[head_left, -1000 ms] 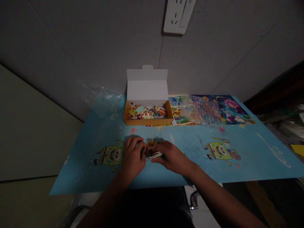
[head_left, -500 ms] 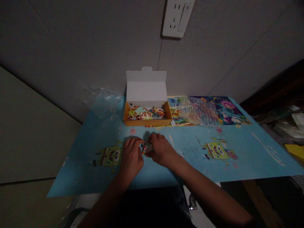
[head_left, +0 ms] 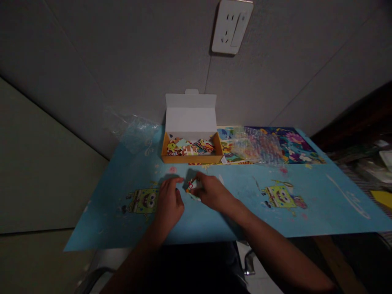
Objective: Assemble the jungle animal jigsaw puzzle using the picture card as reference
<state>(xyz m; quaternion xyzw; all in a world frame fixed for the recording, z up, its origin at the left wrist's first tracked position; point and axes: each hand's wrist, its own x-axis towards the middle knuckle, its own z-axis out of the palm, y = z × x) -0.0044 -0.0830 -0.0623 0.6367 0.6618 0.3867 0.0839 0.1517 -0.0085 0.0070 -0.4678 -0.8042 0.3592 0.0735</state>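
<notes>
Between the thumb and fingers of my right hand [head_left: 212, 192] is a small puzzle piece [head_left: 190, 186] with red, white and green print. It is held just above the blue mat, and part of it is hidden by the fingers. My left hand [head_left: 170, 202] rests to the left of the piece, thumb and index finger apart, with nothing visible in it. Beyond both hands stands an open cardboard box [head_left: 192, 159], its white lid [head_left: 191, 118] raised against the wall. Loose colourful puzzle pieces [head_left: 189, 150] lie piled inside the box.
A cartoon-printed blue mat [head_left: 232, 220] covers the table. Right of the box, clear plastic wrap [head_left: 257, 145] lies over a colourful picture sheet [head_left: 303, 153]. More crumpled plastic [head_left: 134, 126] is at the back left. A wall socket [head_left: 232, 26] sits above. Clutter stands off the right edge.
My left hand has let go of the puzzle piece, its fingers parting from it. The right hand keeps hold and has shifted slightly right. The whole view has moved a little.
</notes>
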